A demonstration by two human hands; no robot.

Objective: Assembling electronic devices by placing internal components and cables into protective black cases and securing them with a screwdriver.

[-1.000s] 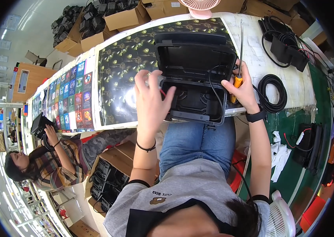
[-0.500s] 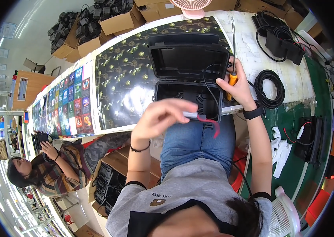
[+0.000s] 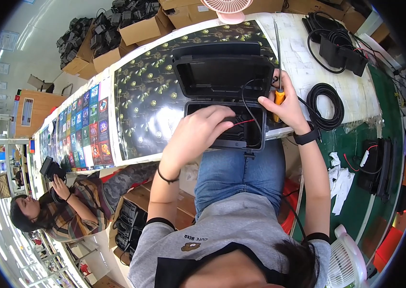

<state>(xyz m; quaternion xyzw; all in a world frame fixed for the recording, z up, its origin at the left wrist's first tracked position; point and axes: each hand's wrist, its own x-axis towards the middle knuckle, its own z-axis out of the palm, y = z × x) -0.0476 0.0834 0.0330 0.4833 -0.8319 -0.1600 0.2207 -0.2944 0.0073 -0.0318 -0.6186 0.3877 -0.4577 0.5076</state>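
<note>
A black plastic case [image 3: 222, 76] lies open on the table in front of me, its lid tipped back. My left hand [image 3: 200, 127] reaches over the lower half of the case, fingers closed at one end of a thin red wire [image 3: 245, 122]. What else those fingertips hold is hidden. A black cable [image 3: 245, 96] loops down inside the case. At the case's right side, my right hand [image 3: 289, 103] is closed round the orange handle of a long screwdriver [image 3: 278, 98], whose shaft points away from me. Its fingertips are beside the case's edge, where a black cable passes.
A coil of black cable [image 3: 325, 106] lies right of my right hand. Farther back are black devices with cables [image 3: 340, 53] and a pink fan [image 3: 229, 9]. Cartons of black parts [image 3: 109, 41] stand behind the table. At the left, another person [image 3: 68, 206] holds a black device.
My left hand has moved forward from the case's near edge to over its inside. The white piece seen at its fingertips is now hidden. My right hand keeps the screwdriver, almost unmoved.
</note>
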